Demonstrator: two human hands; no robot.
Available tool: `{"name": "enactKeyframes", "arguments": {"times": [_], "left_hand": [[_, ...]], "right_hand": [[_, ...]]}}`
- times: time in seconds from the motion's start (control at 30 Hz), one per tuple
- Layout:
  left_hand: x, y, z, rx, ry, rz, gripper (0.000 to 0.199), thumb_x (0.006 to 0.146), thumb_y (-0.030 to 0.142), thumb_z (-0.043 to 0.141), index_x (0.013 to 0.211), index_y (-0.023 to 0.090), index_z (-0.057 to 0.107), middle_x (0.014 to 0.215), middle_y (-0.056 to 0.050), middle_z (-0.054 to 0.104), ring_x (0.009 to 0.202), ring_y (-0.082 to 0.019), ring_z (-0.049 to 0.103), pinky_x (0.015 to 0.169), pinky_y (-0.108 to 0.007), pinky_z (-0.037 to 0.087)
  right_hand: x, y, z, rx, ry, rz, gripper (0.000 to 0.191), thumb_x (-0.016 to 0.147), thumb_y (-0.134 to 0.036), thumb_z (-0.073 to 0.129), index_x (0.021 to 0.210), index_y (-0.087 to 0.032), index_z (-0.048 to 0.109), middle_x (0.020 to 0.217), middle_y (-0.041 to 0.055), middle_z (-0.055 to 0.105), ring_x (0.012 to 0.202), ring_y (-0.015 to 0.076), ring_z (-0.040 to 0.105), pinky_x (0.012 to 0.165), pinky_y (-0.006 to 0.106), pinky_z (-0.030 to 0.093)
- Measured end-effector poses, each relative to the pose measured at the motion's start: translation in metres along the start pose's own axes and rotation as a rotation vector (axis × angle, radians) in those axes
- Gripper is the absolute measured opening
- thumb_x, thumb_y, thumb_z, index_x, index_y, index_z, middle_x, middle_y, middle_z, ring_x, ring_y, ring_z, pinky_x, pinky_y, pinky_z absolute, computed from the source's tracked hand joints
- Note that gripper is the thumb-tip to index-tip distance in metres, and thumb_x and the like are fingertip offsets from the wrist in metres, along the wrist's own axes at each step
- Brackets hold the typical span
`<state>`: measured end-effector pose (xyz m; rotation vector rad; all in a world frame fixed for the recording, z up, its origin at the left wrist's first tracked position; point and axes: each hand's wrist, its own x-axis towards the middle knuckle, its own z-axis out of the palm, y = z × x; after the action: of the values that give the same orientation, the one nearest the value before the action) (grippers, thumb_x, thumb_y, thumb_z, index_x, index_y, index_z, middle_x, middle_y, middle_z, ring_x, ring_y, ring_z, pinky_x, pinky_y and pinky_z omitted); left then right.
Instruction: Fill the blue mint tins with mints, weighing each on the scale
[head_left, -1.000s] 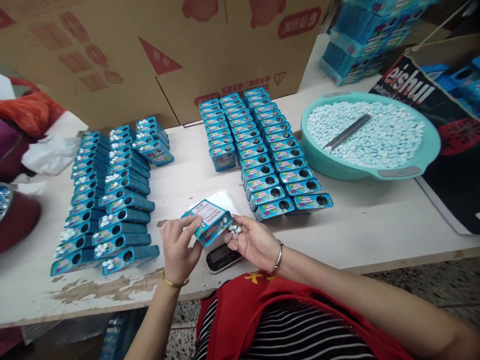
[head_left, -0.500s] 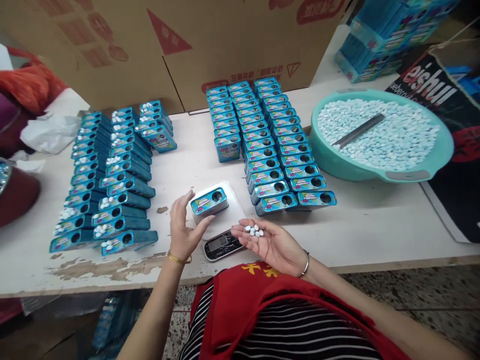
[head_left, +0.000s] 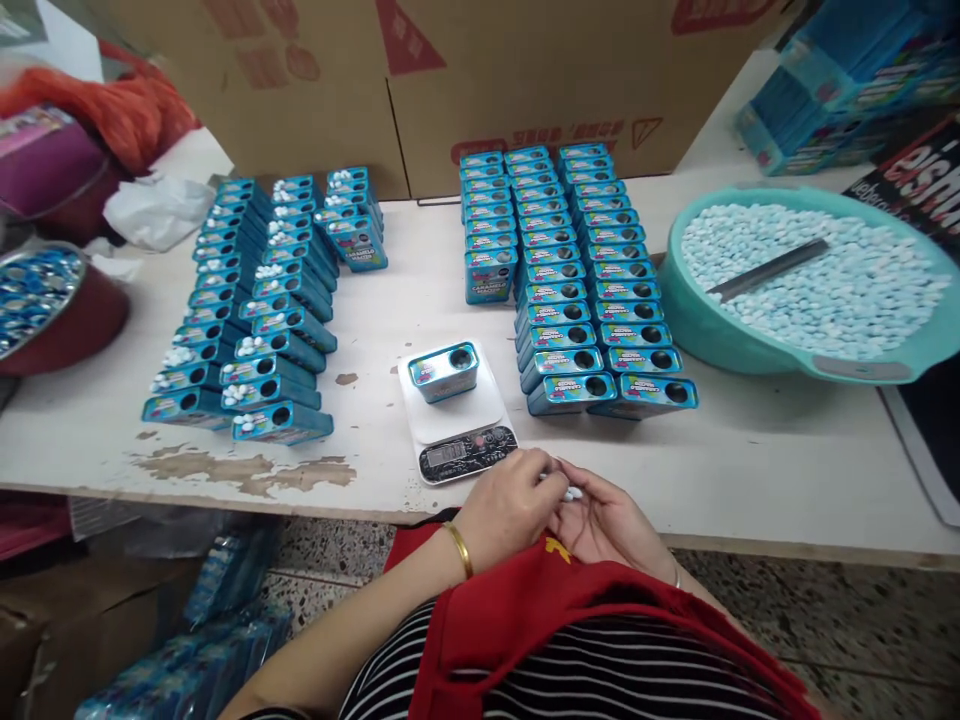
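Just beside scale edge: left fingers near candies.

A chipped white table bears blue tins; a scale; a turquoise basin.

White candies: partly hidden by left hand. Scale display: digits blurred. Red bowl: cut off at left. Cardboard carton: far part cut off.
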<state>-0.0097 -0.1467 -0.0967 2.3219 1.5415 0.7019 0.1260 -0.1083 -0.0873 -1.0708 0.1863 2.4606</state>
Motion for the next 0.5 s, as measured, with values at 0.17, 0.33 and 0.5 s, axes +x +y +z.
{"name": "enactKeyframes", "arguments": {"times": [0.17, 0.33, 0.5], "left_hand": [[-0.004, 0.008, -0.001, -0.041, 0.002, -0.019, 0.012, 0.088, 0.016, 0.041, 0.086, 0.016, 0.053, 0.084, -0.004, 0.054, 0.070, -0.013, 0.049, 0.059, -0.024, 0.044], [-0.006, 0.008, -0.013, -0.130, 0.034, -0.005, 0.013, 0.090, 0.015, 0.042, 0.091, 0.014, 0.055, 0.088, -0.006, 0.056, 0.075, -0.012, 0.053, 0.064, -0.023, 0.047], [0.012, -0.020, -0.063, -0.098, 0.302, -0.095, 0.012, 0.090, 0.014, 0.048, 0.099, 0.016, 0.055, 0.091, -0.006, 0.056, 0.083, -0.012, 0.054, 0.073, -0.024, 0.049]], "right_hand": [[-0.005, 0.004, -0.002, -0.055, 0.006, -0.037, 0.009, 0.079, -0.015, 0.057, 0.084, -0.019, 0.063, 0.086, 0.0023, 0.071, 0.083, 0.0173, 0.067, 0.075, 0.031, 0.054], [-0.004, 0.008, 0.000, -0.012, -0.021, -0.020, 0.013, 0.082, -0.012, 0.052, 0.085, -0.017, 0.064, 0.080, 0.0015, 0.071, 0.082, 0.0147, 0.068, 0.080, 0.029, 0.054], [-0.001, 0.009, 0.003, -0.069, -0.088, 0.014, 0.018, 0.086, -0.015, 0.049, 0.093, -0.010, 0.065, 0.093, 0.0102, 0.072, 0.096, 0.0169, 0.068, 0.092, 0.030, 0.051]]}}
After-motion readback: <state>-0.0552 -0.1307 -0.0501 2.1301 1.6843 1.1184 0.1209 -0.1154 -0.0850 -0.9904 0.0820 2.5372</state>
